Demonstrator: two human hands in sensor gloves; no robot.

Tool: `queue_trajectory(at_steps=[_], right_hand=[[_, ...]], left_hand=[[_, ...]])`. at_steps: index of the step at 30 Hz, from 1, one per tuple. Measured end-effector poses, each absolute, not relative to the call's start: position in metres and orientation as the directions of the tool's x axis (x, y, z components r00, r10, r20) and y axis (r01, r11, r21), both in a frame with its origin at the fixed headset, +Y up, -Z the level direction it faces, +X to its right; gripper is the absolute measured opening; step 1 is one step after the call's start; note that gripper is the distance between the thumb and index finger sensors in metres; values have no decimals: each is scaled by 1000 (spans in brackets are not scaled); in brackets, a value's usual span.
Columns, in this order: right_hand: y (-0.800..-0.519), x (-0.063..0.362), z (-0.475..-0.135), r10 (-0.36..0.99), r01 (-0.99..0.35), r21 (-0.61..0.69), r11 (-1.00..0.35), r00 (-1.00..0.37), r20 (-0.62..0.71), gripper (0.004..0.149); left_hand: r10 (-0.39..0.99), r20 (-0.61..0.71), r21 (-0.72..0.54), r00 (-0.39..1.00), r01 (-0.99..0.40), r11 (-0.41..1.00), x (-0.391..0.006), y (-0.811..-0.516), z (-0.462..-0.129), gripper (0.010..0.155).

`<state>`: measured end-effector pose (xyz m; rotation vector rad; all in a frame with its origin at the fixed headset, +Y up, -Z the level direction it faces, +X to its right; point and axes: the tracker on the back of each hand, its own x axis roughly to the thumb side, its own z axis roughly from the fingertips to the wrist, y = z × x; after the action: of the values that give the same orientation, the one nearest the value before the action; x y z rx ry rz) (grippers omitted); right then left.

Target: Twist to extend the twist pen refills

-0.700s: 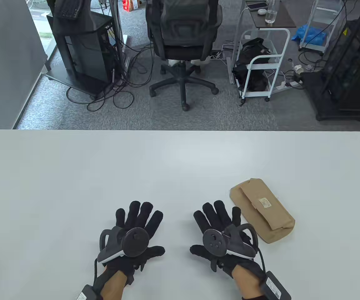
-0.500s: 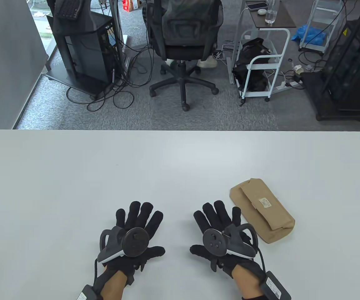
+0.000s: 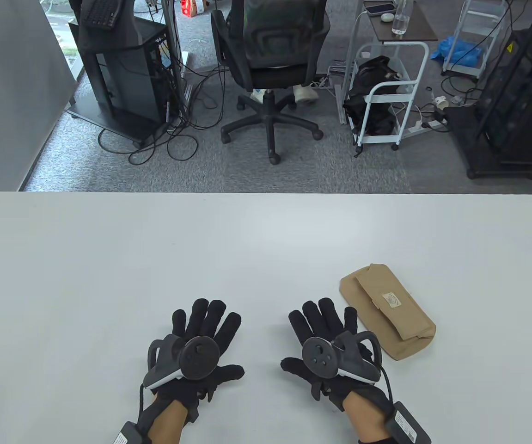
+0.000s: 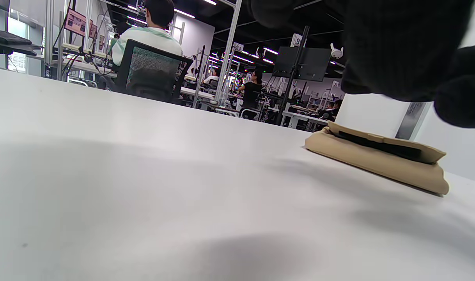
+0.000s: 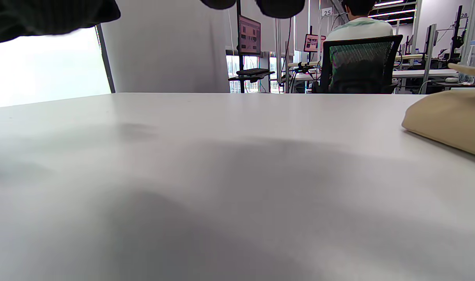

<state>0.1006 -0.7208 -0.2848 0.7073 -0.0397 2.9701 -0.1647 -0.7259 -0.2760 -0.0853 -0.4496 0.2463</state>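
Note:
A tan fabric pencil case (image 3: 388, 311) lies closed on the white table (image 3: 247, 240), just right of my right hand; it also shows in the left wrist view (image 4: 378, 160) and at the right edge of the right wrist view (image 5: 452, 117). No pen is in sight. My left hand (image 3: 205, 323) lies flat on the table with fingers spread, holding nothing. My right hand (image 3: 323, 319) is spread flat too, empty, its little finger close to the case's near-left edge.
The table's far edge (image 3: 256, 193) runs across the middle of the table view. Beyond it stand an office chair (image 3: 270, 69) with a seated person, a white cart (image 3: 386, 92) and equipment racks (image 3: 122, 69).
My right hand has shifted very slightly forward and right. My left hand has not moved. The chair behind the table has turned a little.

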Motion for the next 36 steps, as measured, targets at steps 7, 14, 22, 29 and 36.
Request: queue_trajectory(at_steps=[7,14,22,29,36], right_hand=[[-705,105,-282,63,-98,-56,-994,-891,450,94],[-679,121,-292,1,-55,-136,-989,-929,370,96],[-665,166,-329,27,-41,-78,-996,-986,164,107],[-675,217,-364,59,-61,58,-996,-998,-29,115],[-712,252,-385,70,-95,196,-976,-989,-131,123]], left_hand=[[261,425,-133,867,-226,965,-165,-725,-277,99],[269,437,-120,858,-240,963,-165,-720,-276,100],[269,444,-118,855,-242,963,-163,-719,-276,100],[268,426,-110,864,-245,963,-164,-717,-277,100],[276,412,-120,869,-248,961,-167,-718,-277,100]])
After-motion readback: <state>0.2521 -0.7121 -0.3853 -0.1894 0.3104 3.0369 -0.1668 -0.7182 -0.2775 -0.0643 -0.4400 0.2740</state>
